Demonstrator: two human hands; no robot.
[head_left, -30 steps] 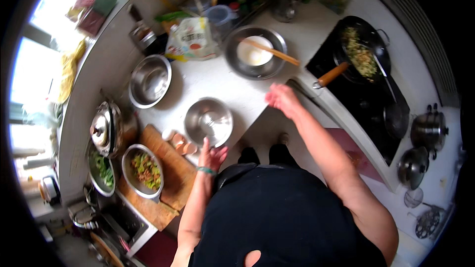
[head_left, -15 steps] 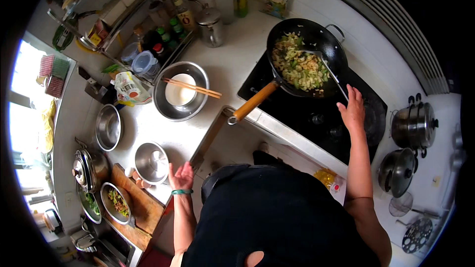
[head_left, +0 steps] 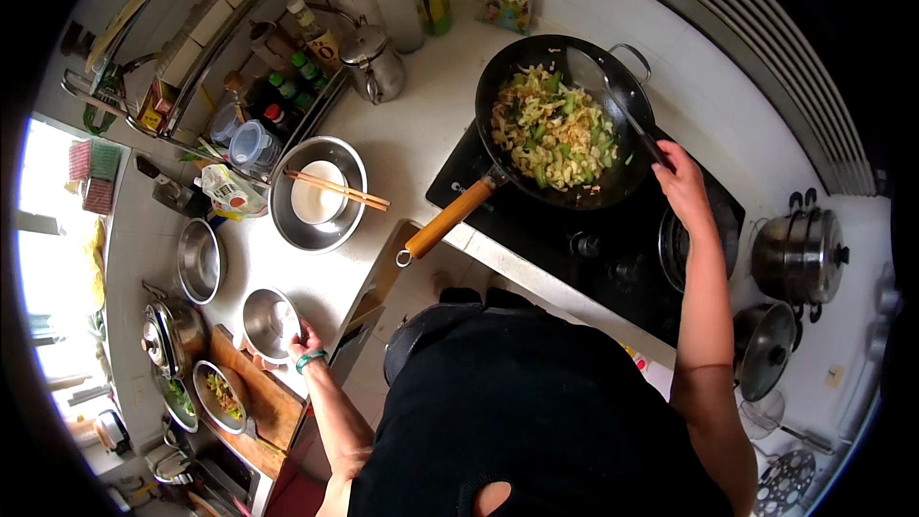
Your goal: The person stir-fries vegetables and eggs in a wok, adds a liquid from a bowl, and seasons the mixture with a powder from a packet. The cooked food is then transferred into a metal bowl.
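Note:
My right hand (head_left: 682,180) is closed around the dark handle of a metal spatula (head_left: 624,115). The spatula's blade is over the far side of a black wok (head_left: 486,115), beyond the food. Chopped pale and green vegetables, stir-fried with yellowish bits (head_left: 560,139), fill the middle of the wok. The wok sits on a black cooktop (head_left: 546,230), its wooden handle toward me. At the counter on the left, my left hand (head_left: 304,343) grips the near rim of a small steel bowl (head_left: 268,324), fingers partly hidden. The bowl looks bare inside.
A larger steel bowl (head_left: 356,215) holds a white bowl (head_left: 321,193) with chopsticks (head_left: 340,190) across it. Another steel bowl (head_left: 201,263) stands farther left. Eggs lie beside a cutting board (head_left: 273,407) carrying a bowl of chopped food (head_left: 222,394). Lidded pots (head_left: 795,249) hang right.
My right hand has closed on the spatula handle, and the blade has shifted from the food to the wok's far side. My left hand has moved from beside the small bowl onto its rim.

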